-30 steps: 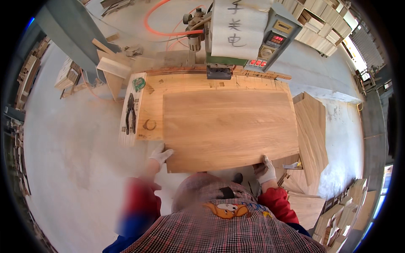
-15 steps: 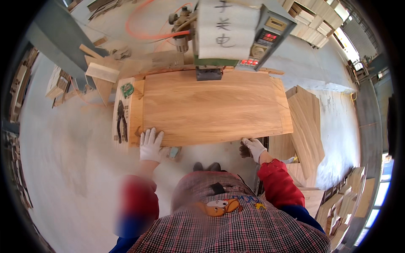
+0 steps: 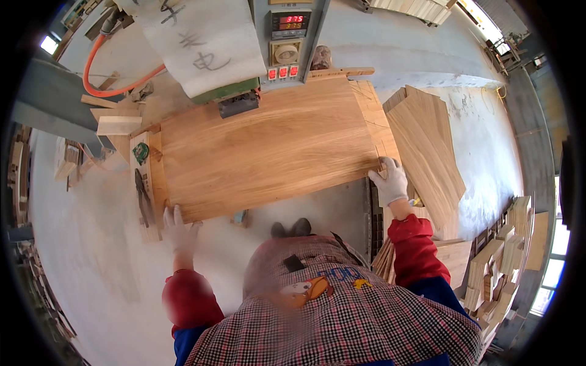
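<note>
A large wooden panel (image 3: 268, 149) lies flat on the surface (image 3: 373, 119) under the green machine head (image 3: 235, 100), and the places here are given from this panel. The left hand (image 3: 177, 227), in a white glove, is at the panel's near left corner with the fingers spread and flat, touching the near edge. The right hand (image 3: 390, 180), also gloved, is at the near right corner; its fingers are curled on the panel's edge there. Just left of the panel, a pair of dark pliers (image 3: 144, 198) and a small green tape measure (image 3: 141, 152) lie on a narrow board. To the right of the panel a stack of similar panels (image 3: 430, 146) is standing lower, near the floor. Behind the panel is a control box with red displays (image 3: 287, 36).
</note>
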`<state>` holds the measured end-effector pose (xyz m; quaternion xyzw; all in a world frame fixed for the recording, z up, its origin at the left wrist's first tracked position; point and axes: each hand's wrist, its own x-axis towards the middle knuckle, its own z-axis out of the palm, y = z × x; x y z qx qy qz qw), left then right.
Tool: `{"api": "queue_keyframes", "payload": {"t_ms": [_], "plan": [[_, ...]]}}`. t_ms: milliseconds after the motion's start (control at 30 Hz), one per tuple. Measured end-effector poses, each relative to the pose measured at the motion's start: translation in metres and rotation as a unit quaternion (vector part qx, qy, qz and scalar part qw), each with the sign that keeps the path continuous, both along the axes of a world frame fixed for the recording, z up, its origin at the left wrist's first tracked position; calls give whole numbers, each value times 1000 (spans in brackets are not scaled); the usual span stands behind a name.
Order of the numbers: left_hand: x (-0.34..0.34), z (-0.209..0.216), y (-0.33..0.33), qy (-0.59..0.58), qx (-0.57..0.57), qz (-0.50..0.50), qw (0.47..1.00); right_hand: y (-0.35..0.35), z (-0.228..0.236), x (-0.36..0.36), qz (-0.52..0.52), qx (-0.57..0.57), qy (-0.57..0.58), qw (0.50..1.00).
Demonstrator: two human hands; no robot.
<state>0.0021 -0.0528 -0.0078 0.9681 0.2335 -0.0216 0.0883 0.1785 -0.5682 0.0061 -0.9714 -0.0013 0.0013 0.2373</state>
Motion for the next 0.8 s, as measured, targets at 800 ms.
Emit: {"api": "queue_keyframes", "payload": {"t_ms": [800], "plan": [[1, 13, 53, 41, -45, -39, 997, 2, -56, 16, 52, -59, 55, 995]]}}
